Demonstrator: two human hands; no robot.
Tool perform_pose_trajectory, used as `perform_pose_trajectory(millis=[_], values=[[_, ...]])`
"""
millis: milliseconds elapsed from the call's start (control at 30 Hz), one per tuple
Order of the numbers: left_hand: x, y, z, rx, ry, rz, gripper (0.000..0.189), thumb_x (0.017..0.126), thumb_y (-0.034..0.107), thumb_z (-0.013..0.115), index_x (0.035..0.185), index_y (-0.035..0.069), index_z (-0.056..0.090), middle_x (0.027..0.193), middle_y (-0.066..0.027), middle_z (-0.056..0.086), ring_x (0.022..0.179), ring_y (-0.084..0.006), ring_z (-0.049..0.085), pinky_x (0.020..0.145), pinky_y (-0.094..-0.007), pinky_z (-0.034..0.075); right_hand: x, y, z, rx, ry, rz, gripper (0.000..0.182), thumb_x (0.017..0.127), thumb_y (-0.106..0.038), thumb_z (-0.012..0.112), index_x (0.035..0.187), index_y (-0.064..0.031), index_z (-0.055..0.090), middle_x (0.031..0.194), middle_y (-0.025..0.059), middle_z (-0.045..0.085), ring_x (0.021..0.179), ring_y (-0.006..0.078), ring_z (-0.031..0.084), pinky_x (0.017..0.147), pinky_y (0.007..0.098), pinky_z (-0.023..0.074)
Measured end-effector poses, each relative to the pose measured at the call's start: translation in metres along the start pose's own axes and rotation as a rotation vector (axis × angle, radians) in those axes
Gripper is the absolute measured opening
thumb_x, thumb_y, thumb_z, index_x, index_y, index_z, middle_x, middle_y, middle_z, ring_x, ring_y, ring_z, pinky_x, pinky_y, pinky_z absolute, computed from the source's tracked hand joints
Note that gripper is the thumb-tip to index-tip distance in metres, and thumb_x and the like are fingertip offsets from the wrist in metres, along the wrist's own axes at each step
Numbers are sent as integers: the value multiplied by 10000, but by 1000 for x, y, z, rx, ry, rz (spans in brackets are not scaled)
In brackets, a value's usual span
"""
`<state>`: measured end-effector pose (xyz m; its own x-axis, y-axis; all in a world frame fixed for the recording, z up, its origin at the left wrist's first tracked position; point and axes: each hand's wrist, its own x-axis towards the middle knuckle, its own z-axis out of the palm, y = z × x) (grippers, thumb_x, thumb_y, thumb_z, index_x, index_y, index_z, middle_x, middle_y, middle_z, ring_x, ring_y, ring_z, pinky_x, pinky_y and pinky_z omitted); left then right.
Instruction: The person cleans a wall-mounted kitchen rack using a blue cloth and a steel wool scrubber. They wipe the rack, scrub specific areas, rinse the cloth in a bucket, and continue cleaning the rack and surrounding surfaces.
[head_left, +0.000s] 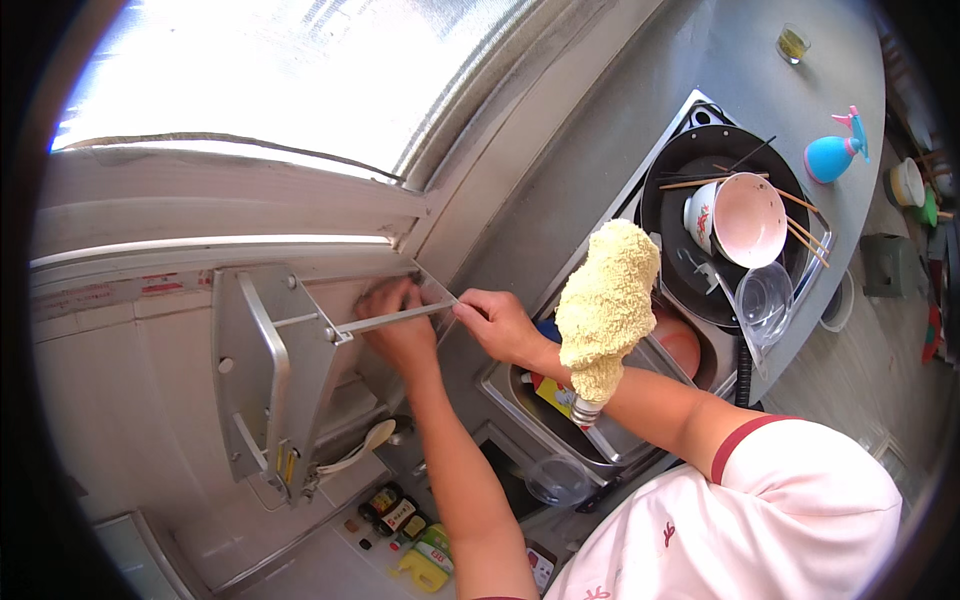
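A metal wall rack (277, 390) with a bent bar and bolted plates is fixed to the wall at left. My right hand (491, 319) pinches the outer corner of its thin metal rail (397, 318) between thumb and fingers. Behind that rail, my left hand (401, 330) reaches in with bent fingers; whether it grips anything is hidden. A yellow terry-cloth bundle (607, 307) with a ribbed metal end overlaps my right forearm in the view. Pale ladles (367, 442) hang below the rack.
A stainless sink (517, 405) lies below my right arm. Beyond it, a black wok (675, 202) holds a flowered bowl (750, 217) and chopsticks. A blue spray bottle (829, 157) and a glass (793, 43) stand on the counter. Several sauce bottles (397, 517) sit under the rack.
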<state>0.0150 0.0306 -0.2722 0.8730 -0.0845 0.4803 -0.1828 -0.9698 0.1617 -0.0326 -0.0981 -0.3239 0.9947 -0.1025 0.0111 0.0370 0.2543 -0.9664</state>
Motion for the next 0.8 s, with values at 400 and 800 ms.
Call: perform_pose_trajectory(millis=[400,800], values=[[2,4,-9,-132,-42,168,148,737,97,728,885,95,736,903,-62,694,922,-314,583,812,-434,478,-3,-5,-1,19,-9,67,205,933,-189,591,854,-2,621,670,133,579,594,229,544,576,353,437],[-57,-76,-50,426,-54,-241,113,773,147,692,880,116,706,938,-95,684,930,-346,624,818,-470,480,-4,2,-3,66,-53,131,204,942,-179,601,872,10,634,629,41,562,597,98,488,570,291,425]])
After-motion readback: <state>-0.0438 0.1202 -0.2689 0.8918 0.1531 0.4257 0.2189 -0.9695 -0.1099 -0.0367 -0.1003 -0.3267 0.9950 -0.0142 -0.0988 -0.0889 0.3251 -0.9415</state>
